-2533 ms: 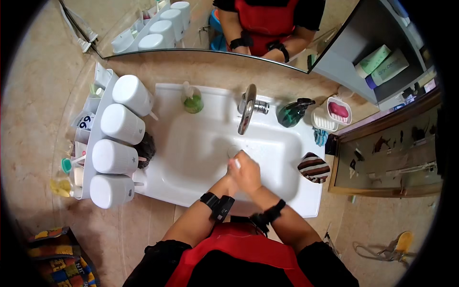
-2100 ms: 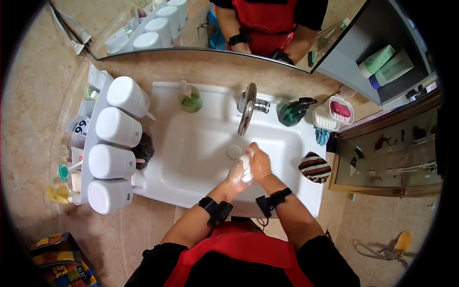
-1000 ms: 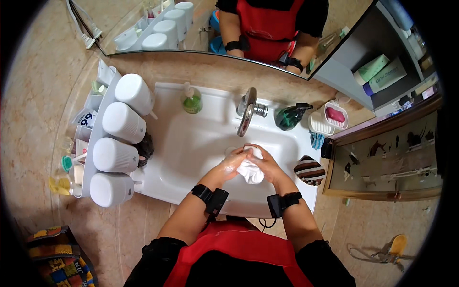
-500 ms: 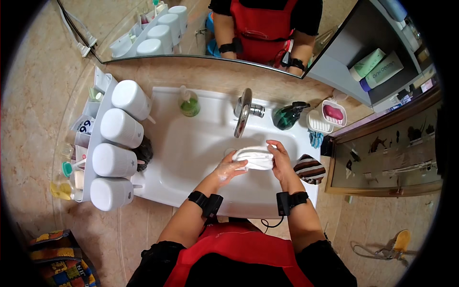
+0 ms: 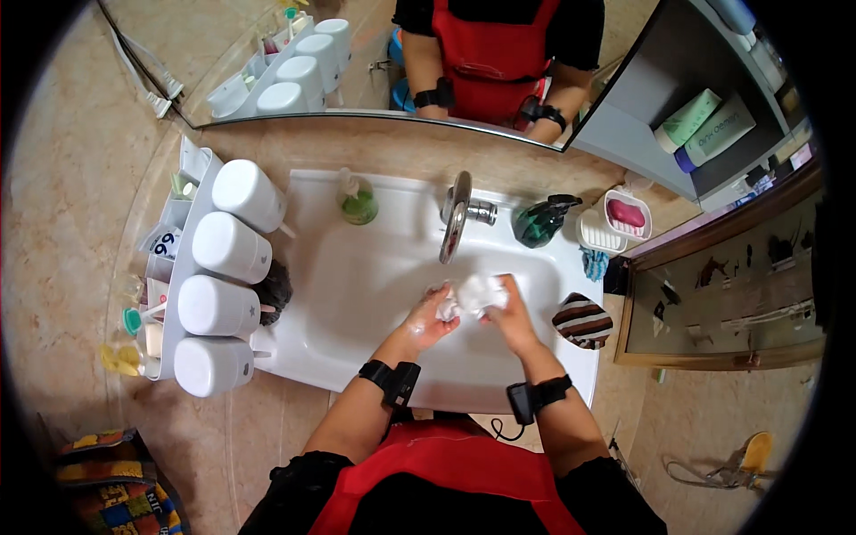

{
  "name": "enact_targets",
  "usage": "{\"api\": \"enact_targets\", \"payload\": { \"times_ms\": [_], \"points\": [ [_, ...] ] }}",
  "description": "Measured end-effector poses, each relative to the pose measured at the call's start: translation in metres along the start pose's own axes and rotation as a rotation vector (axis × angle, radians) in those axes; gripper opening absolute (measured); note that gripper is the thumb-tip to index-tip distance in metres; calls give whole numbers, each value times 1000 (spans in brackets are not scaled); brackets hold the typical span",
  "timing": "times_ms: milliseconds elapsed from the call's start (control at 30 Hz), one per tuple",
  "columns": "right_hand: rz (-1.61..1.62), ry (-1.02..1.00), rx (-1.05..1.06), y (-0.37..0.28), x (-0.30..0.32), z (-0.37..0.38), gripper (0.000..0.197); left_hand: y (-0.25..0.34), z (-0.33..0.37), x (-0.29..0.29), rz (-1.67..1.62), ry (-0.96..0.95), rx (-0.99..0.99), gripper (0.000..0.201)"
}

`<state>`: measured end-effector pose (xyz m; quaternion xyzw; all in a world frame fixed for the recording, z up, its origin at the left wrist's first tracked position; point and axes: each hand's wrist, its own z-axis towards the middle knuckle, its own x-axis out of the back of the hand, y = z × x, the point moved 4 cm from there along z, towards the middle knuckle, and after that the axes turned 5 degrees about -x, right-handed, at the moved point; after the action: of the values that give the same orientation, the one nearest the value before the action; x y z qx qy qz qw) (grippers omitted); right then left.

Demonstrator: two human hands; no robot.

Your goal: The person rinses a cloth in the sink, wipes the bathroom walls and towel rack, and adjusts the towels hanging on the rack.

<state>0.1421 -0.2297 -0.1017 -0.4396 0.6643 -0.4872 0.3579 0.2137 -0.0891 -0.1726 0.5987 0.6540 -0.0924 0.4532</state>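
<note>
A bunched white cloth [image 5: 482, 292] is held between my two hands above the white sink [image 5: 357, 321], just in front of the chrome faucet [image 5: 456, 218]. My left hand [image 5: 430, 319] is closed on its left end, with wet-looking foam on the skin near the thumb and wrist. On the other side my right hand [image 5: 510, 314] grips the larger crumpled part, its fingers partly hidden by the fabric. The cloth is somewhat blurred, so its exact kind does not show.
Along the sink's back stand a clear pump bottle [image 5: 358, 203] with green liquid, a dark green bottle [image 5: 542, 221] and a soap dish [image 5: 628, 214]. A striped cloth [image 5: 582, 321] lies on the right rim. White cups [image 5: 218, 305] line a rack at left.
The white cloth was stretched flat between both hands and is now crumpled into a bunch. My right hand has moved slightly left and turned inward over it.
</note>
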Motion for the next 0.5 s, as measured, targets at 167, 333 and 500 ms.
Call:
{"api": "enact_targets", "payload": {
  "times_ms": [167,333,500],
  "points": [
    [-815,-82,551,-31,-83,-30,30,-19,-9,-19,-117,-297,-144,37],
    [-801,135,328,-32,-65,2,24,-23,-16,-36,-138,-37,-149,40],
    [-918,279,523,-36,-70,-2,23,-20,-16,-29,-332,-127,-11,34]
  ]
}}
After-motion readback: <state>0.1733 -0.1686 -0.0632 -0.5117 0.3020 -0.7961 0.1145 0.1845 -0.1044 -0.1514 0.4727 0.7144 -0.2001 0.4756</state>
